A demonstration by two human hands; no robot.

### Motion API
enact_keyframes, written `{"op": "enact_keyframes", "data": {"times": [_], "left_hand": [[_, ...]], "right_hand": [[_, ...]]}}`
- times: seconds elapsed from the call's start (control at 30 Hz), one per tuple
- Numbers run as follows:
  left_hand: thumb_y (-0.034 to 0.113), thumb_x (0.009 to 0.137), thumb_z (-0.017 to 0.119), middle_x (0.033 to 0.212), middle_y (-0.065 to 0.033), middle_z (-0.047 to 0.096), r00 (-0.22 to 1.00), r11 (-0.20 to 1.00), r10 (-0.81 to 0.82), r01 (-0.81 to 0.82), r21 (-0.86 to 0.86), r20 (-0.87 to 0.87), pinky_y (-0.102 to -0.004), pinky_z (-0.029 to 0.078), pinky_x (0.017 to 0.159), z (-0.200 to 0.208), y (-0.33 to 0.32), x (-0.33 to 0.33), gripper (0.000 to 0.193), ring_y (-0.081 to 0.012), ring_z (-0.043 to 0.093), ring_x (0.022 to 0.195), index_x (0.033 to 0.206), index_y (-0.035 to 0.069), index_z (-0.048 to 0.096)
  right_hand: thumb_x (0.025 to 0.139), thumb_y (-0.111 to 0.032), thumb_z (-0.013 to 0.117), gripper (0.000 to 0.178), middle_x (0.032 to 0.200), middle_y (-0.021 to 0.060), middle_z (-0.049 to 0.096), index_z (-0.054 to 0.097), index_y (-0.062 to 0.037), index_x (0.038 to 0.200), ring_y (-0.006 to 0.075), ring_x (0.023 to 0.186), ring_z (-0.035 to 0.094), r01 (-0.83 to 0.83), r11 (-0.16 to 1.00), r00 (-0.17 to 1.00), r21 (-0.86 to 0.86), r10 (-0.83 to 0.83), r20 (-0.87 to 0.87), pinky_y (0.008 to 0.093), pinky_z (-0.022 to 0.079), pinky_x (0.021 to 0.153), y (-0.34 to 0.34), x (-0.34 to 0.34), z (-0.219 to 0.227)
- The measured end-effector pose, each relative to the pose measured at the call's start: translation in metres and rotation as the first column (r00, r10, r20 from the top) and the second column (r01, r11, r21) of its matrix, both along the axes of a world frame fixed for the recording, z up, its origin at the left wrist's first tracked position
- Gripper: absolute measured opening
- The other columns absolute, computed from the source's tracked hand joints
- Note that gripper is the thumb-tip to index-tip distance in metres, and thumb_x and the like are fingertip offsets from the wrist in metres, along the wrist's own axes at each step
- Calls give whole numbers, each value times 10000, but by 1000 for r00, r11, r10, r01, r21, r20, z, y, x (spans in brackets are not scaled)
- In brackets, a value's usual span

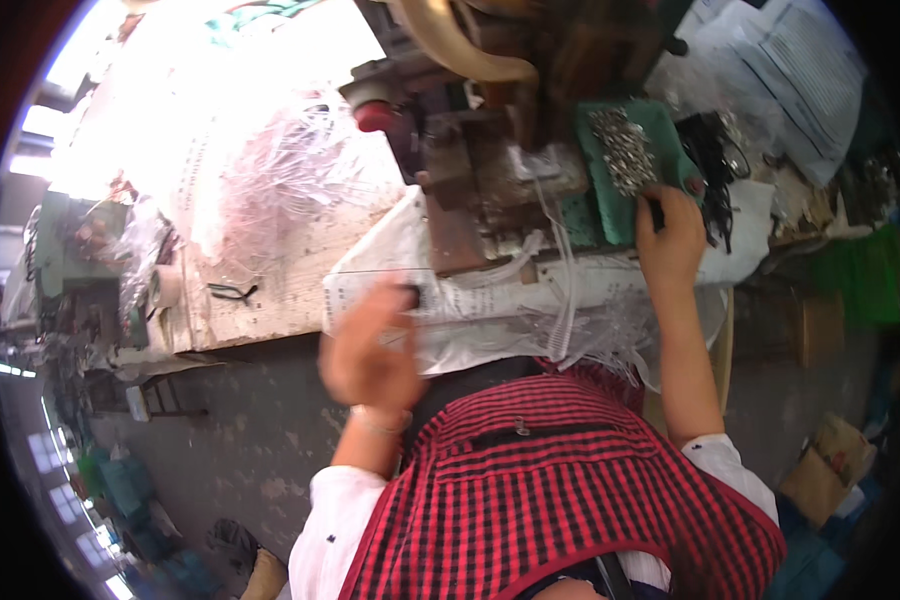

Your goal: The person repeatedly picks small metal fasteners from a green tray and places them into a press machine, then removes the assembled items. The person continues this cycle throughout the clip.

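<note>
My right hand is at the near edge of a green tray that holds a heap of small shiny metal pieces. Its fingers are bent together at the pieces, and a dark patch shows by the thumb; what they pinch, if anything, is hidden. My left hand is smeared by motion in front of the bench edge, with something dark at a fingertip. Between the hands stands a metal machine. Clear plastic strips hang from its front over the bench edge.
A pile of clear strips and dark-handled pliers lie on the bench at left. A red knob sticks out from the machine. Black cords or straps lie right of the tray, near plastic-wrapped papers.
</note>
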State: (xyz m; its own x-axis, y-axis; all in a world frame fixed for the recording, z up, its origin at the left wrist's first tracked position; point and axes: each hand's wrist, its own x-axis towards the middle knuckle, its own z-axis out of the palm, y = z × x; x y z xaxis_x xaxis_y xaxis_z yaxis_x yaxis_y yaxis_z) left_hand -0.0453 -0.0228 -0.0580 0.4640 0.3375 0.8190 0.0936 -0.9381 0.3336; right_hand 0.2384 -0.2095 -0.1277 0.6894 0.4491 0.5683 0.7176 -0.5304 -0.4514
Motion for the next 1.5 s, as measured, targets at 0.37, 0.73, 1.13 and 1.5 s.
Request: {"op": "enact_keyframes", "data": {"times": [0.37, 0.73, 1.13, 1.5], "left_hand": [[106, 890, 753, 981, -72, 733, 820, 928, 361, -362, 86, -445, -354, 536, 851, -3, 167, 41, 68, -261, 676, 939, 951, 89, 777], [193, 847, 712, 943, -119, 710, 427, 820, 462, -540, 191, -777, -472, 561, 788, -80, 189, 36, 113, -330, 705, 910, 869, 82, 719], [64, 902, 685, 891, -49, 712, 992, 407, 125, -64, -911, -14, -202, 437, 525, -77, 175, -6, 283, -88, 623, 639, 1180, 17, 664], [-23, 1007, 618, 866, -164, 703, 855, 915, -16, 222, -338, 518, -314, 615, 732, 55, 49, 58, 118, -207, 708, 746, 1022, 6, 505]], "right_hand": [[820, -111, 743, 116, 923, 107, 705, 748, -75, 931, 336, 932, 664, -21, 996, 996, -92, 12, -88, 465, 529, 824, -4, 8, 27], [840, -61, 733, 133, 932, 107, 730, 743, -42, 971, 268, 862, 698, 70, 995, 970, 78, -50, -240, 374, 539, 793, -23, 3, 24], [914, -13, 744, 159, 1001, 32, 737, 727, -16, 1073, 122, 946, 671, -300, 794, 891, 529, 431, -142, 263, 512, 876, 91, -29, 83], [837, -15, 766, 528, 966, 71, 736, 547, -8, 1317, 150, 978, 687, -173, 620, 703, 765, 622, -345, 302, 497, 923, 105, -67, 105]]}}
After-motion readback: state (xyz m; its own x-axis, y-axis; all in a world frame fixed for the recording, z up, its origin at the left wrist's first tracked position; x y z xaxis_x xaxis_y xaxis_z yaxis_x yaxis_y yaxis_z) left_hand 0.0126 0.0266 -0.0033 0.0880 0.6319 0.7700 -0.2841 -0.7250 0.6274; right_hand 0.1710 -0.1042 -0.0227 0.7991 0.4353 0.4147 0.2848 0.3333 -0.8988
